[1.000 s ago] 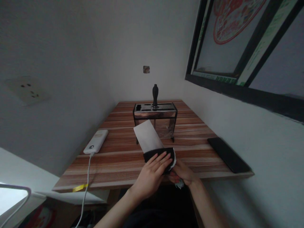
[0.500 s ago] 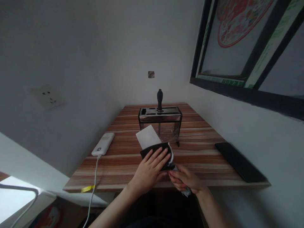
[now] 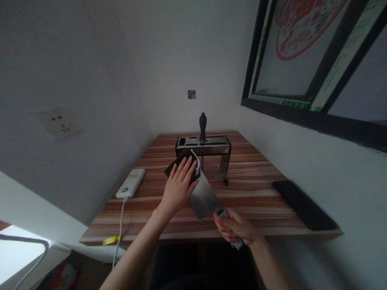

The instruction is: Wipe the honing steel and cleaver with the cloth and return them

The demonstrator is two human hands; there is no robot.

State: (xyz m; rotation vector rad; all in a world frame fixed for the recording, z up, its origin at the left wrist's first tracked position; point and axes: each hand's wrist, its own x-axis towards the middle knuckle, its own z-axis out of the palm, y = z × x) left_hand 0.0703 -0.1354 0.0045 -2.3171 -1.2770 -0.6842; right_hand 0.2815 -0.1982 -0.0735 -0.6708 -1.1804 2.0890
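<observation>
My right hand (image 3: 236, 229) grips the handle of a cleaver (image 3: 203, 197) whose broad steel blade slants up and to the left over the wooden table (image 3: 256, 177). My left hand (image 3: 178, 187) presses a dark cloth (image 3: 181, 163) with a white edge against the far end of the blade, fingers wrapped over it. Just behind stands a metal knife rack (image 3: 203, 151) with one black-handled knife (image 3: 202, 125) upright in a slot.
A white power bank (image 3: 131, 183) with a cable lies at the table's left. A black flat object (image 3: 304, 204) lies along the right edge by the wall. A wall socket (image 3: 56, 123) is on the left wall; a framed window is upper right.
My left hand has slid the cloth from the handle end up the blade to its far tip, uncovering the steel. The right hand keeps its hold on the handle.
</observation>
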